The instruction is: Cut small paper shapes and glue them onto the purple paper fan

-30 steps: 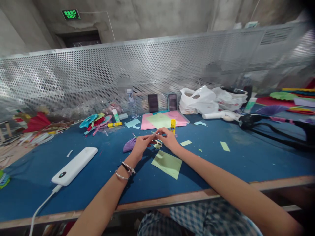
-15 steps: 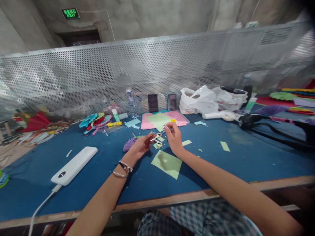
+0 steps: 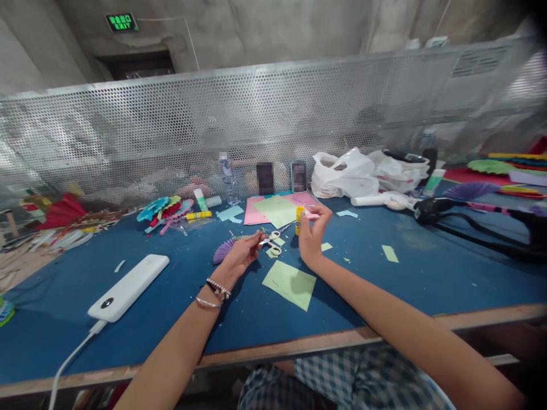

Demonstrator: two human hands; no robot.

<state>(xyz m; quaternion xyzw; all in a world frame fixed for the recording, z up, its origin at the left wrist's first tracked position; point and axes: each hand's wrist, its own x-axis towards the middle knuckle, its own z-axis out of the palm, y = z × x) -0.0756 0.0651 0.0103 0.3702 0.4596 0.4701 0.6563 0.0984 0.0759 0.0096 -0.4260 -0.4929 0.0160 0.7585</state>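
Observation:
My left hand (image 3: 243, 250) is closed, thumb and fingers pressed together; whatever is between them is too small to make out. Right beside its fingertips lie scissors (image 3: 276, 248) with cream handles, their blades pointing toward that hand. A pleated purple and green paper fan (image 3: 224, 249) lies just behind the same hand, partly covered by it. My right hand (image 3: 314, 233) has its thumb and curled fingers at the side of an upright yellow glue stick (image 3: 298, 223), apparently gripping it. A light green paper sheet (image 3: 290, 285) lies flat between my forearms.
Pink and green sheets (image 3: 255, 212) are stacked at the back near two upright phones (image 3: 265, 179). A white power bank (image 3: 129, 288) with a cable lies left. White plastic bags (image 3: 346, 175) and black straps (image 3: 465, 228) are at right. Paper scraps (image 3: 390, 254) are scattered about.
My right hand has shifted slightly right and turned, its fingers now at the yellow glue stick, which shows more fully. My left hand has drawn slightly left; the scissors stay about where they were.

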